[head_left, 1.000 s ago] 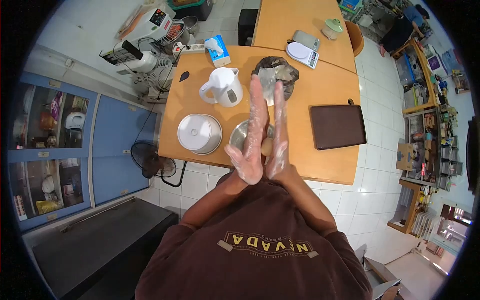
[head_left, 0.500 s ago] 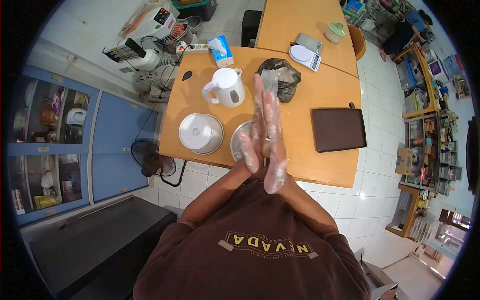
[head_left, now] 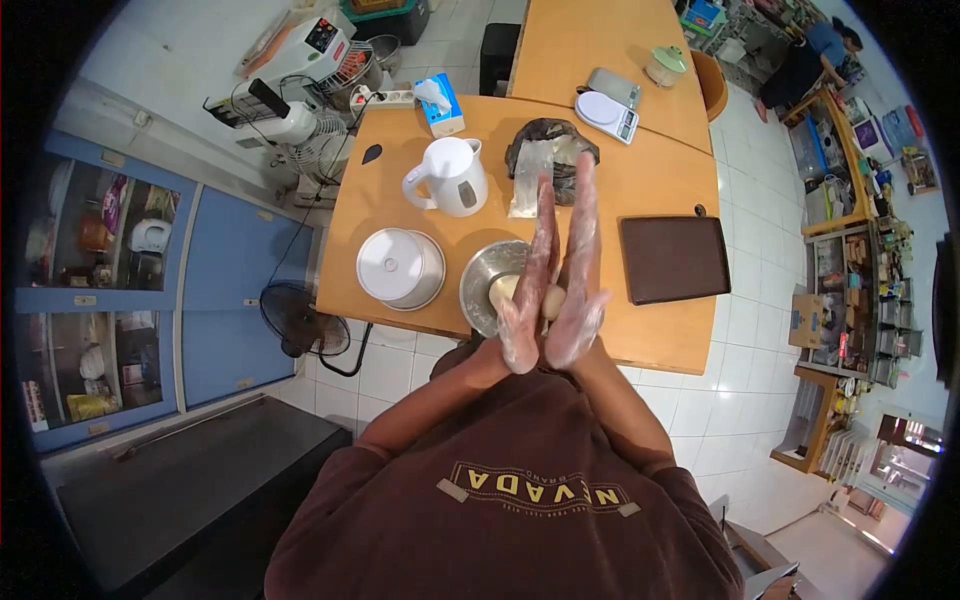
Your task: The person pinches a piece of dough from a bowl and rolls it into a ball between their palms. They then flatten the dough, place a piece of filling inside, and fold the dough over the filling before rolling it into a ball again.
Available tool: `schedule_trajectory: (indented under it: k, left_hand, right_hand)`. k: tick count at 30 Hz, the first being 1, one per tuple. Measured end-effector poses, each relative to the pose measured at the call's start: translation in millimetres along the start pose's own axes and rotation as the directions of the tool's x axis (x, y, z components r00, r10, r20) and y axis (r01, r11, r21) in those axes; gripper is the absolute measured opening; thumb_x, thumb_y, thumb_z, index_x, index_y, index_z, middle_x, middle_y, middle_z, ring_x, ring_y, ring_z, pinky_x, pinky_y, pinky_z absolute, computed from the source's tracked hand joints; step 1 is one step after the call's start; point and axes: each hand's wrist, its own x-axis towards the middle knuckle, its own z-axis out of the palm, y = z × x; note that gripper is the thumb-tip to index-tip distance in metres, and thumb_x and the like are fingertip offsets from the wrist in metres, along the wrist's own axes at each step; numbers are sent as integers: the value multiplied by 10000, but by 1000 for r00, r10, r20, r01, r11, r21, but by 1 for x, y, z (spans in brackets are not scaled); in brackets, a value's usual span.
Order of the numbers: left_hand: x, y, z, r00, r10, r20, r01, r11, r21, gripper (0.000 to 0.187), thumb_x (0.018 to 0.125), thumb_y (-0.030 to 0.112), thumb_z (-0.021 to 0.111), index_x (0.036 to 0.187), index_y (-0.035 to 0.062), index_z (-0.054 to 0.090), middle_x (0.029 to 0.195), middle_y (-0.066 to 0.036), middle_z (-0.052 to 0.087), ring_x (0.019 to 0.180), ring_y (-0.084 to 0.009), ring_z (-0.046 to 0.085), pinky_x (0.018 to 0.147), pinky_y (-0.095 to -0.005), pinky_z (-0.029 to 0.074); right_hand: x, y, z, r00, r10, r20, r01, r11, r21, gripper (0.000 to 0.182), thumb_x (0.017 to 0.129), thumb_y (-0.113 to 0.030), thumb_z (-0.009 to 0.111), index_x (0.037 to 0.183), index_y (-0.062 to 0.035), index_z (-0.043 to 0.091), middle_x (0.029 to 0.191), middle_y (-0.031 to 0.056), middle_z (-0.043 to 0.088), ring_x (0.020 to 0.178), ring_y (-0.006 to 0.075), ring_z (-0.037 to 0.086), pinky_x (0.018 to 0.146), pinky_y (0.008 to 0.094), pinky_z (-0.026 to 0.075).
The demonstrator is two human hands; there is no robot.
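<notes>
Between my palms sits a small pale dough ball, partly covered by the hands. My left hand and my right hand wear clear plastic gloves and press on it from both sides, fingers stretched out and pointing away from me. Under and left of them stands a metal bowl with a lump of pale dough inside, partly hidden by my left hand. Just beyond my fingertips lie a clear plastic bag with something whitish in it and a black plastic bag.
A white lidded tub and a white electric kettle stand on the table's left. To the right lies a dark brown tray. Further back are a kitchen scale, a tissue box and a green-lidded jar. Another person is far right.
My hands have shifted against each other, the right one further forward and to the right, the left one back. More of the bowl, its dough and the clear bag shows now.
</notes>
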Motion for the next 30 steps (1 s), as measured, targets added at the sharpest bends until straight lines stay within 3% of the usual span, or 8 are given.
schedule_trajectory:
  k: [5,7,12,16,17,22,27,30]
  left_hand:
    - [24,29,-5,996,21,-86,-25,999,-41,1231,827,959,84,1658,66,-82,1738,-154,-54,1603,-317,28,1263,-497,157]
    - [16,0,-11,992,-102,-71,110,988,113,1212,832,952,68,1659,80,-91,1738,-156,-46,1603,-319,26,1267,-499,133]
    - [2,-1,-6,998,43,54,-45,999,28,1202,837,946,50,1662,80,-72,1737,-158,-49,1604,-333,7,1269,-514,46]
    - [13,13,-8,994,112,-5,-112,990,-89,1145,888,889,19,1653,41,-61,1729,-161,-131,1600,-319,-85,1269,-481,-20]
    - [11,5,-10,994,109,-12,-110,987,-119,1143,893,881,8,1647,25,-71,1726,-166,-143,1598,-321,-99,1269,-476,-30]
    - [8,5,-1,991,129,40,-125,989,-81,1182,879,897,58,1638,3,-86,1730,-163,-121,1599,-329,-75,1271,-493,1]
    - [5,2,-15,990,-124,-68,111,979,-170,1257,806,978,136,1661,80,-71,1738,-125,-98,1602,-334,-4,1273,-541,67]
    - [2,-11,-20,997,-75,15,74,995,63,1284,788,991,84,1655,58,-78,1735,-136,-119,1602,-334,-14,1272,-520,46]
  right_hand:
    - [-19,5,14,997,60,42,-59,998,-13,998,997,-747,131,1646,11,132,1722,231,67,1596,404,20,1239,535,-107]
    - [-19,-3,15,994,111,25,-111,994,18,998,998,-745,127,1645,15,115,1723,228,65,1595,403,21,1246,530,-79]
    - [17,-38,13,960,256,-116,-252,966,54,1010,987,-768,101,1651,-8,83,1725,222,56,1598,382,24,1265,522,11]
    - [-14,-10,13,956,293,15,-291,953,-83,1006,987,-766,72,1649,-13,159,1715,244,88,1593,411,30,1249,548,-63]
    - [-17,-5,15,981,191,37,-185,975,-119,999,991,-759,72,1648,-11,157,1716,246,83,1594,411,28,1245,553,-69]
    - [8,-33,6,978,206,19,-195,947,-255,960,1020,-703,174,1646,16,58,1720,243,55,1589,406,74,1261,528,61]
    - [-6,-27,17,965,260,47,-258,965,-40,1027,980,-772,108,1647,8,115,1715,257,67,1592,422,30,1227,585,-67]
    - [-10,-6,19,989,145,-15,-145,989,8,1042,970,-790,110,1651,-1,100,1716,249,73,1591,417,44,1232,586,-29]
